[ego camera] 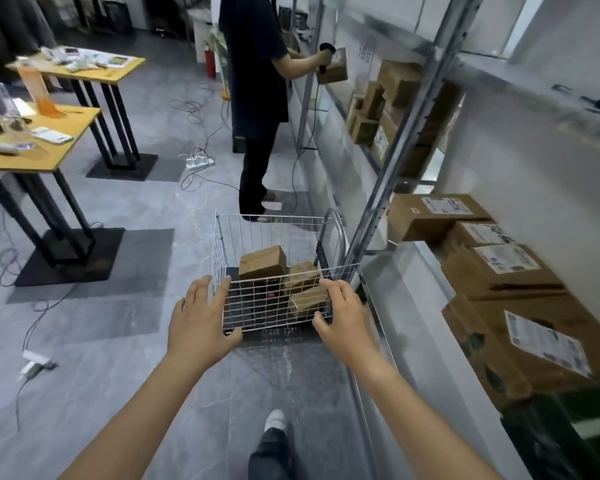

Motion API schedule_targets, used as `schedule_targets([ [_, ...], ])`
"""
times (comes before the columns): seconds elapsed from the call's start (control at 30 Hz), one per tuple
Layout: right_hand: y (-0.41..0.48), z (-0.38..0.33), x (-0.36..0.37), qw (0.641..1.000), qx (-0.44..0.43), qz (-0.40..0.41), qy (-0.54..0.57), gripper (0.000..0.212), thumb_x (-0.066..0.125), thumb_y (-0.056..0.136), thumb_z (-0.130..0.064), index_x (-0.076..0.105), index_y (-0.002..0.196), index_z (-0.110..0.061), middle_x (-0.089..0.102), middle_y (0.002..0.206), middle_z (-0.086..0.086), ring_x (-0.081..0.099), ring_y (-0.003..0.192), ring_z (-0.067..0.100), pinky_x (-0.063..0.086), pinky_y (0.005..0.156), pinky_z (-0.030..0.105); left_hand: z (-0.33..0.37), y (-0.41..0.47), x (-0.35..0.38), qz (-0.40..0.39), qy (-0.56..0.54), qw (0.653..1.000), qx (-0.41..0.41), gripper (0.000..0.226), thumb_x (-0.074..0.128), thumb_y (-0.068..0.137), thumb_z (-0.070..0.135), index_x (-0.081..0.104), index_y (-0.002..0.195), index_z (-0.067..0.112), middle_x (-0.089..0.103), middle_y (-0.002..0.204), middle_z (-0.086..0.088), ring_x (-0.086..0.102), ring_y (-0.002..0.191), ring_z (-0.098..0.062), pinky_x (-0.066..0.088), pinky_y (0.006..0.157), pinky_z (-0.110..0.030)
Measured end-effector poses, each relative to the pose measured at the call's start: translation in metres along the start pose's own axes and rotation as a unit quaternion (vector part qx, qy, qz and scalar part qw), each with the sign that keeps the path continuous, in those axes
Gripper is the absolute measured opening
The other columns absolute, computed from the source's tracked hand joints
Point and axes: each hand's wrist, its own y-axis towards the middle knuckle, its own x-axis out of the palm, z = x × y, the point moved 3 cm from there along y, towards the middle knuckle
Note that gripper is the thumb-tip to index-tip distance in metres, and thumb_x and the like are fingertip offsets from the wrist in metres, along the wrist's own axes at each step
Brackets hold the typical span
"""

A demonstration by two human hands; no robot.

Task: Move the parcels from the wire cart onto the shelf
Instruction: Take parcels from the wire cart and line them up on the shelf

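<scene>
Left hand (201, 317) and right hand (343, 317) both spread open, gripping nothing, at cart (220, 251) near wall, contact unclear; three parcels (262, 263) in cart, beside shelf (388, 174) holding boxes (499, 268).

Wooden table (54, 152), power strip (200, 162), bystander (257, 64).

Even indoor light, blurred warped edges

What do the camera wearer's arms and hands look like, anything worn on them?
Both forearms are bare to the frame's edge, no sleeves in view. The left grip and right grip are bare hands: no gloves, rings or watch.
</scene>
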Motion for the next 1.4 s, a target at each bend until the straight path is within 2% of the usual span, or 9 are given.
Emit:
schedule_targets([
  [0.13,0.075,0.008,0.007,1.000,-0.019,0.005,0.007,0.050,0.059,0.088,-0.016,0.044,0.135,-0.019,0.046,0.129,-0.003,0.047,0.116,0.012,0.040,0.100,0.027,0.001,0.067,0.004,-0.011,-0.003,1.000,-0.002,0.090,0.055,0.082,0.057,0.006,0.151,0.027,0.008,0.158,-0.007,0.008,0.145,-0.024,0.022,0.113,-0.039],
  [0.3,0.158,0.021,0.009,0.999,-0.035,0.013,0.020,0.045,0.057,0.088,-0.012,0.049,0.132,-0.016,0.049,0.123,-0.003,0.052,0.108,0.011,0.040,0.091,0.020,0.012,0.154,-0.001,-0.020,0.004,1.000,0.002,0.088,0.052,0.084,0.057,0.002,0.151,0.028,0.006,0.158,-0.007,0.009,0.145,-0.023,0.023,0.113,-0.036],
  [0.4,0.192,0.029,0.010,0.999,-0.040,0.004,0.019,0.043,0.056,0.089,-0.012,0.050,0.131,-0.016,0.050,0.120,-0.004,0.052,0.104,0.012,0.043,0.093,0.027,0.024,0.192,-0.003,-0.019,0.007,1.000,0.012,0.086,0.049,0.086,0.055,0.001,0.151,0.028,0.006,0.158,-0.006,0.008,0.146,-0.023,0.023,0.113,-0.035],
  [0.53,0.230,0.038,0.011,0.999,-0.025,-0.012,0.029,0.045,0.055,0.090,-0.012,0.047,0.134,-0.017,0.047,0.128,-0.004,0.052,0.105,0.011,0.040,0.094,0.022,0.033,0.226,0.002,-0.024,-0.017,0.999,0.017,0.085,0.051,0.086,0.051,0.003,0.151,0.026,0.006,0.158,-0.007,0.007,0.146,-0.023,0.020,0.114,-0.037],
  [0.7,0.272,0.047,0.024,0.999,-0.022,-0.029,0.033,0.045,0.055,0.090,-0.013,0.047,0.134,-0.017,0.046,0.130,-0.001,0.052,0.107,0.014,0.044,0.097,0.030,0.025,0.263,0.012,-0.026,-0.035,0.999,0.008,0.085,0.053,0.085,0.049,0.006,0.152,0.025,0.009,0.158,-0.008,0.010,0.145,-0.024,0.020,0.114,-0.039],
  [0.9,0.331,0.064,0.055,0.996,-0.006,-0.085,0.026,0.056,0.060,0.085,-0.025,0.042,0.137,-0.024,0.043,0.135,-0.005,0.044,0.123,0.016,0.039,0.105,0.035,0.003,0.325,0.031,-0.031,-0.024,0.999,0.002,0.090,0.063,0.078,0.047,0.016,0.151,0.023,0.022,0.155,-0.010,0.022,0.142,-0.028,0.026,0.111,-0.042],
  [1.07,0.400,0.075,0.092,0.992,0.011,-0.124,0.015,0.068,0.064,0.082,-0.037,0.034,0.142,-0.026,0.039,0.140,-0.006,0.035,0.130,0.016,0.032,0.107,0.034,-0.022,0.389,0.056,-0.048,-0.021,0.999,-0.012,0.093,0.069,0.072,0.050,0.025,0.149,0.022,0.028,0.153,-0.009,0.028,0.140,-0.027,0.030,0.109,-0.042],
  [1.2,0.449,0.092,0.137,0.984,0.048,-0.168,0.016,0.076,0.065,0.080,-0.040,0.030,0.145,-0.022,0.038,0.143,-0.001,0.037,0.130,0.019,0.034,0.109,0.038,-0.043,0.435,0.086,-0.081,-0.041,0.995,-0.034,0.093,0.063,0.076,0.053,0.017,0.151,0.024,0.021,0.156,-0.006,0.023,0.142,-0.024,0.026,0.112,-0.038],
  [1.4,0.490,0.127,0.206,0.966,0.110,-0.232,0.040,0.072,0.064,0.079,-0.042,0.035,0.142,-0.024,0.038,0.145,0.000,0.035,0.135,0.021,0.038,0.107,0.036,-0.055,0.493,0.140,-0.147,-0.056,0.987,-0.031,0.090,0.068,0.074,0.043,0.025,0.149,0.019,0.029,0.153,-0.007,0.033,0.138,-0.026,0.032,0.109,-0.040],
])
